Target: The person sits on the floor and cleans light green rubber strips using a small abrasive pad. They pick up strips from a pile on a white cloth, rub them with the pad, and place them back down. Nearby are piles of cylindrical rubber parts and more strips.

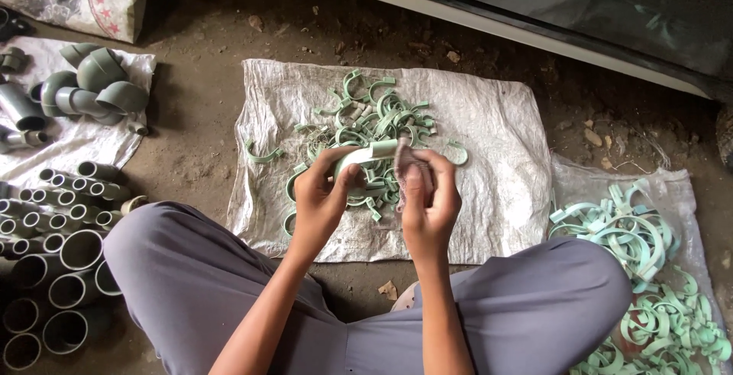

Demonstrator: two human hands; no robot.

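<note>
A pale green, curved plastic pipe clamp (365,155) is held above the middle of a white woven sack cloth (496,138) spread on the dirt floor, just in front of the person's crossed legs. The left hand (319,195) has its fingers curled around the clamp's left end, thumb on top, gripping it firmly. The right hand (429,195) has its fingers closed on a small piece of greyish-brown cloth (410,163), which is pressed against the clamp's right end, so both hands meet over the one piece. Directly behind the hands, on the same sack cloth, lies a loose heap of green plastic clamps (374,111) of the same kind, tangled together, with a few strays lying apart at the left and right edges of the heap. To the person's right, on another white sack (672,188), is a second pile of lighter green clamps (634,230), well apart from the hands. To the left, on a third cloth, lie grey plastic pipe elbows (95,85), and nearer the knee a cluster of grey plastic pipe fittings (65,214) with their open ends facing up. The person's legs are covered by grey trousers (191,283).
</note>
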